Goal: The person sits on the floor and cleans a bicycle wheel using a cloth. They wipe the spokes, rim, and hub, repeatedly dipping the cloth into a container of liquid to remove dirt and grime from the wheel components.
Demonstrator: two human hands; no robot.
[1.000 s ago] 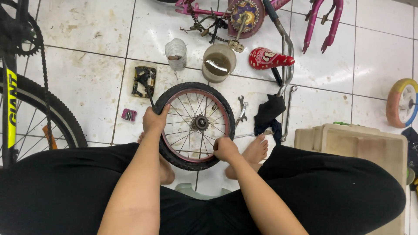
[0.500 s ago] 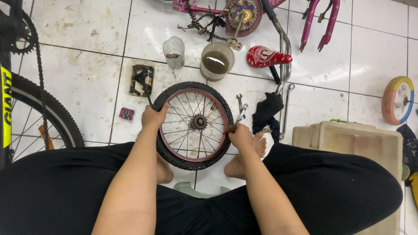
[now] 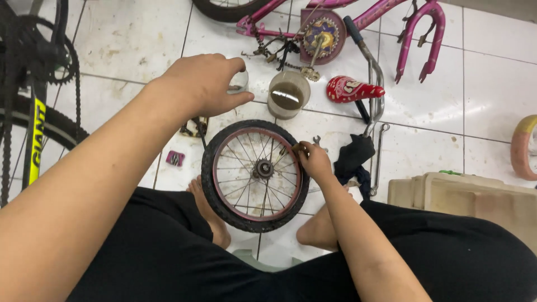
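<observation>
two hands busy on a small bike wheel (image 3: 254, 174) propped on the floor between the feet: right hand (image 3: 315, 160) has its fingers pinched shut on a small tool at the rim's right edge, seemingly working a spoke, while left hand (image 3: 206, 84) is lifted, fingers half curled just over a clear cup (image 3: 239, 83), holding nothing i can tell. next move likely calls for steadying the rim; tan cup (image 3: 287, 94) beyond the right fingers holds murky liquid, clear cup's contents hidden.

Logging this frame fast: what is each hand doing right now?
Left hand: lifted above the floor, fingers curled, holding nothing visible.
Right hand: pinching the small wheel at its rim.
</observation>
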